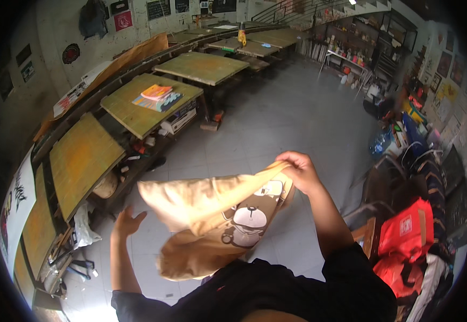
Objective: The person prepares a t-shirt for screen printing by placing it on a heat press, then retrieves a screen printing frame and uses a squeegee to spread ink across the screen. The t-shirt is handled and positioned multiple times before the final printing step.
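A tan cloth (212, 201) with a cartoon bear print hangs in front of my body, billowing and folded over. Whether it is a shirt or another sewn piece, I cannot tell. My right hand (301, 170) pinches its upper right corner. The bear print (250, 216) faces up on the right part of the cloth. The cloth's left end spreads loose in the air. Apart from it, off to the left, my left hand (130, 221) is raised with thumb and fingers spread and holds nothing.
Along the left runs a row of tilted greenish boards (86, 161), one with colourful papers (158, 94) on it. Grey tiled floor (276, 118) lies ahead. Red bags (405, 231) and chairs crowd the right side. Shelves with bottles (351, 48) stand at the far wall.
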The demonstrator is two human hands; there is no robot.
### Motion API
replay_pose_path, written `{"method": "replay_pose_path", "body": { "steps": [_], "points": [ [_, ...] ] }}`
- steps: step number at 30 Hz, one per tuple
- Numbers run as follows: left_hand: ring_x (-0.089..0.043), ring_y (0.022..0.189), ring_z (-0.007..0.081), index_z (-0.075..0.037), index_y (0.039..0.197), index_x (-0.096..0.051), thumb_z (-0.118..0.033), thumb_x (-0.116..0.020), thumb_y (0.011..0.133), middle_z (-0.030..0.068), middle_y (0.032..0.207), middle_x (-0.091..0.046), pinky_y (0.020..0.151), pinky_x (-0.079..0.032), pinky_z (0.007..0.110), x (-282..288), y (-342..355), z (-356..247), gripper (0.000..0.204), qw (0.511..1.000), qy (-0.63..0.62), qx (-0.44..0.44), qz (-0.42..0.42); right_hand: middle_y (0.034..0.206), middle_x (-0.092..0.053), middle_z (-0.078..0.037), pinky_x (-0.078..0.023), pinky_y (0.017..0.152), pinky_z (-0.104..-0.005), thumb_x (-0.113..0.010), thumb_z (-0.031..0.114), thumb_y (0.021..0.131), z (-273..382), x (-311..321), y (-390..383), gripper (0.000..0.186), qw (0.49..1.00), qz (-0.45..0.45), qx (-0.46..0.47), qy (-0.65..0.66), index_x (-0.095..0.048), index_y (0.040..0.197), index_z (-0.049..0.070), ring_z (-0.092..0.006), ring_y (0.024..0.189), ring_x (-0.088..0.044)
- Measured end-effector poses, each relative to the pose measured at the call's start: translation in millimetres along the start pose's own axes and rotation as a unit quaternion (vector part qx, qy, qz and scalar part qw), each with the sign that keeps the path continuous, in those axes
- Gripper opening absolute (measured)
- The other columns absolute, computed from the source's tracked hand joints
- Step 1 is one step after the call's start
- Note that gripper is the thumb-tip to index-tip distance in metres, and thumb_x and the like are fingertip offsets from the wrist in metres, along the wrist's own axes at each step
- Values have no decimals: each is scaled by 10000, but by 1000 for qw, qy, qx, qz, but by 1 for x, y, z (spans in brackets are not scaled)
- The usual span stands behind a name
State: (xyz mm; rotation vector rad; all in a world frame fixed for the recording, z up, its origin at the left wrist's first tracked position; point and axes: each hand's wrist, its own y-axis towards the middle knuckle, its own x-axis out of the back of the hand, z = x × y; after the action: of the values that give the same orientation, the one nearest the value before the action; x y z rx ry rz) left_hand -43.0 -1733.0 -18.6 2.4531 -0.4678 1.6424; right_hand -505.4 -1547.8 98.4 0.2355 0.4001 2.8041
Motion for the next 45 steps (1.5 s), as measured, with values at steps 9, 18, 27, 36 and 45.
{"method": "replay_pose_path", "body": {
  "steps": [9,18,27,36,45],
  "points": [
    [-461,1131,272,-49,1092,-566,-230,-787,603,141,1227,-481,920,-385,336,-68,185,-358,566,823,-206,-482,221,726,-638,-101,-462,618,-241,-535,-38,675,-19,71,135,229,949,230,94,-196,-620,885,-2,-130,634,-592],
    [-548,789,124,-17,1063,-586,-213,-732,710,52,889,-635,742,-440,279,-152,309,-433,429,839,-368,-248,314,669,-570,-23,-419,572,-202,-520,-66,655,-107,254,267,146,955,191,99,-202,-559,787,-20,-54,610,-502],
    [-471,636,81,-13,847,-573,-184,-597,832,5,662,-543,551,-402,249,-108,391,-464,172,900,-390,-120,157,748,-620,-111,-454,667,-286,-662,87,678,-166,344,401,185,874,360,-98,-313,-599,830,2,-167,701,-586],
    [-503,541,126,6,756,-572,-129,-745,627,112,581,-550,502,-409,287,-53,440,-465,254,965,-201,-170,17,853,-626,-160,-477,710,-372,-675,177,694,-220,349,513,281,783,338,-150,-501,-633,924,22,-285,789,-608],
    [-389,529,86,-14,606,-465,22,-589,601,41,521,-451,472,-326,253,-54,498,-412,129,935,-330,18,-126,809,-622,-31,-454,666,-246,-599,67,785,-277,338,632,137,951,221,-184,-111,-585,888,-22,-84,739,-558]
  ]
}}
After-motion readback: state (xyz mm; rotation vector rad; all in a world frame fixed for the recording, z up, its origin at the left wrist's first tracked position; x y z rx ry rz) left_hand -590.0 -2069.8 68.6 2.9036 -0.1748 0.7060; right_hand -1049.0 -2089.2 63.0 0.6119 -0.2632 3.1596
